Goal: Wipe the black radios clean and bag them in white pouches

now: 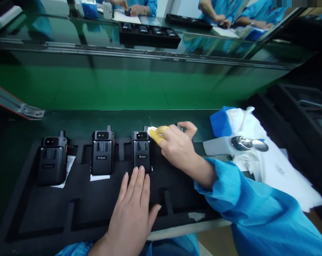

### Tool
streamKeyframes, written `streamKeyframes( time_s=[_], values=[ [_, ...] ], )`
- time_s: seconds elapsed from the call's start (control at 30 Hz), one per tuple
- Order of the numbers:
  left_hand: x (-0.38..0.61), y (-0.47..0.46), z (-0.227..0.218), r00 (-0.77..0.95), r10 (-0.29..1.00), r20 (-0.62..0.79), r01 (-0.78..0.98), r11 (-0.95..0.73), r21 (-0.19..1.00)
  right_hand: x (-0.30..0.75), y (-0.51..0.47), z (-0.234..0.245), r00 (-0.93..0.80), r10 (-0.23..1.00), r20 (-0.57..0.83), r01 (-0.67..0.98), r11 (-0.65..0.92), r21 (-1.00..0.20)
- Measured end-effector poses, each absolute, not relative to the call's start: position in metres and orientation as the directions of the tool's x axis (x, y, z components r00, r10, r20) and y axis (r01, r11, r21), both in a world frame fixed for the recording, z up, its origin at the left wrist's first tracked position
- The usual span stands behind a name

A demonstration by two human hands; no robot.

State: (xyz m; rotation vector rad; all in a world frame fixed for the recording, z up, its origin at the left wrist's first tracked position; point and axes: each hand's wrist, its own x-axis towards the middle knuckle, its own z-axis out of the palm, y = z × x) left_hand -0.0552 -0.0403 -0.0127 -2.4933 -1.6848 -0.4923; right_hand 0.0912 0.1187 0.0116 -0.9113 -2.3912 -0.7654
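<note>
Handset (141, 146) boxy, black; right hand (175, 143) pinching white wipe (151, 131)

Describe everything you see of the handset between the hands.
The black, plastic-looking handset lies camera side up on a black tray, antenna farthest away. Below its camera panel sit a raised clip-like part and a "Riton" label. The left hand touches the near end; the right hand holds a white wipe at the antenna.
</note>
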Motion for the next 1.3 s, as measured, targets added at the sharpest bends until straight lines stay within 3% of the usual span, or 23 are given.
streamKeyframes(
  time_s=[0.13,0.27,0.43,0.73,1.0,1.3],
  values=[
    [-0.055,-0.041,-0.013,0.334,0.896,0.293,0.917,-0.381,0.121,0.099,0.119,0.015,-0.625,0.496,0.603,0.759,0.567,0.320],
    [-0.055,-0.042,-0.013,0.342,0.902,0.262,0.913,-0.385,0.134,0.079,0.114,0.017,-0.647,0.535,0.543,0.740,0.611,0.281],
    [-0.054,-0.042,-0.011,0.345,0.904,0.251,0.911,-0.387,0.142,0.075,0.116,0.012,-0.695,0.486,0.530,0.683,0.677,0.274],
    [-0.055,-0.041,-0.011,0.318,0.908,0.273,0.907,-0.375,0.191,0.099,0.114,0.018,-0.559,0.579,0.594,0.804,0.555,0.215],
    [-0.054,-0.041,-0.008,0.317,0.917,0.242,0.901,-0.371,0.226,0.076,0.066,0.010,-0.728,0.406,0.553,0.585,0.788,0.191],
    [-0.055,-0.038,-0.005,0.328,0.910,0.255,0.901,-0.383,0.206,0.090,0.059,0.005,-0.745,0.467,0.476,0.621,0.745,0.241]
  ],
)
